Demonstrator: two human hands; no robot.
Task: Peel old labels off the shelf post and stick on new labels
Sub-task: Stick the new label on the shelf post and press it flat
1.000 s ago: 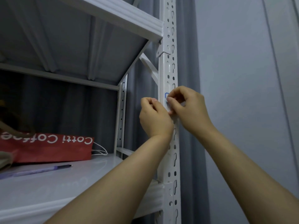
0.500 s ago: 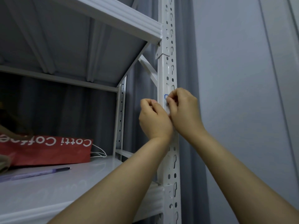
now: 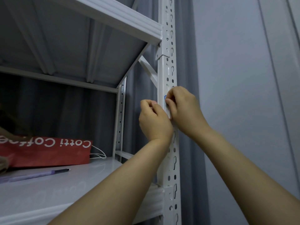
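Centre frame: right hand (image 3: 183, 111) has closed in, pinching blue-marked white label (image 3: 165, 101) on perforated white steel post (image 3: 170, 67); left hand (image 3: 154, 120) clenched beside; peeling or pressing unclear.

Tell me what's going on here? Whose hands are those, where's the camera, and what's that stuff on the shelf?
A person wears the camera on their head, so you see what they see: their own two bare hands reaching up. There is no machine. The left hand and right hand work on a tall white metal shelf post with rows of holes. The fingertips pinch at a small white label with a blue marking, which is mostly hidden, so I can't tell if it is coming off or going on. On the white shelf board lie a red paper bag with white letters and a purple pen with a dark cap.
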